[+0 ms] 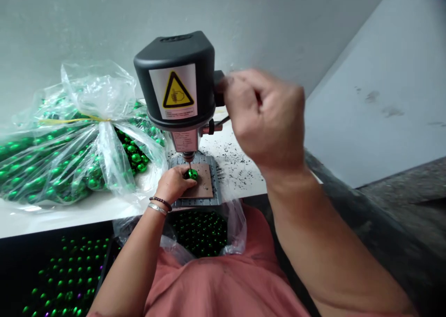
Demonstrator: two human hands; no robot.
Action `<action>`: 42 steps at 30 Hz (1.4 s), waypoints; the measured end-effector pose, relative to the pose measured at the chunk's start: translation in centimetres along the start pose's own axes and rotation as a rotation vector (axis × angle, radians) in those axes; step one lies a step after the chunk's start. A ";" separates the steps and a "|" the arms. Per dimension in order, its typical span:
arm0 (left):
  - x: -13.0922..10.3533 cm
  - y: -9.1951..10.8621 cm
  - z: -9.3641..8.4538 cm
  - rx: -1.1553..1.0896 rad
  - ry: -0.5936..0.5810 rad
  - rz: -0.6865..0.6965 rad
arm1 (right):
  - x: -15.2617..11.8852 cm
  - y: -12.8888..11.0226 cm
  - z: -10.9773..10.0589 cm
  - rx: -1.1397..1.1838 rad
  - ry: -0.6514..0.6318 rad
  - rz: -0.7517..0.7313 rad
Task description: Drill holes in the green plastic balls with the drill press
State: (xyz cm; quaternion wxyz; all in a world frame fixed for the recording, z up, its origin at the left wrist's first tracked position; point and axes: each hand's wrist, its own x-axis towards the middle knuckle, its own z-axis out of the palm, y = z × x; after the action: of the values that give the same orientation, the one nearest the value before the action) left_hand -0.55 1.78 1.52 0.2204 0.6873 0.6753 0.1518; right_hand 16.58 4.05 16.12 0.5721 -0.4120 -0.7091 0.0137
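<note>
A black-topped drill press (pixel 184 84) with a yellow warning label stands on the white table. Its thin bit points down at a shiny green ball (pixel 191 175) on a brown board (pixel 205 182). My left hand (pixel 174 183) pinches this ball from the left between thumb and fingers, right below the bit. My right hand (pixel 266 117) is closed in a fist at the right side of the machine head, around the press lever (pixel 223 121), whose end is hidden in the hand.
Clear plastic bags of green balls (pixel 62 154) lie on the table (pixel 21 219) at the left. Dark shavings (pixel 240 166) are scattered right of the press. Below the table edge are an open bag of green balls (pixel 200 231) and a dark tray of green balls (pixel 69 270).
</note>
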 end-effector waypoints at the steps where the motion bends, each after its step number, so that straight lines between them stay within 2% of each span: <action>1: 0.0 0.0 0.0 -0.005 -0.001 0.005 | -1.1 -0.4 -0.2 0.000 0.012 -0.020; 2: 0.0 0.0 0.0 -0.011 -0.002 0.009 | -2.3 -0.6 -0.3 -0.010 0.022 -0.023; 4: 0.0 0.0 -0.1 -0.022 0.004 0.016 | -4.3 -0.6 -0.1 -0.035 0.121 -0.064; 7: -0.1 0.1 -0.3 -0.035 0.010 0.030 | -6.3 0.1 0.6 -0.090 0.218 -0.145; 15: -0.5 0.4 -0.4 -0.060 0.006 0.010 | -8.0 0.9 1.3 -0.182 0.233 -0.147; 25: -0.5 0.0 -0.1 -0.032 0.029 0.034 | -9.4 1.4 2.2 -0.146 0.310 -0.195; 30: -0.5 0.0 -0.1 0.012 0.027 0.020 | -10.9 2.0 2.7 -0.122 0.251 -0.172; 32: -0.5 0.0 0.0 0.027 0.025 0.016 | -10.6 1.9 2.6 -0.128 0.270 -0.154; 35: -0.5 0.0 0.2 0.043 0.038 0.011 | -7.9 1.0 2.0 -0.134 0.307 -0.140; 39: -1.7 0.1 0.2 0.016 0.104 -0.006 | -3.1 -0.4 1.1 -0.004 0.202 0.028; 42: -3.8 0.3 -0.5 -0.031 0.108 0.005 | -1.3 -0.7 1.0 0.012 0.172 0.094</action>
State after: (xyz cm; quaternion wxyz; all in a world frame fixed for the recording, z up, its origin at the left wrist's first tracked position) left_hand -0.73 -1.96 2.46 0.1937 0.6764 0.6821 0.1995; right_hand 15.36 3.26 15.06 0.6319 -0.4410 -0.6373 0.0094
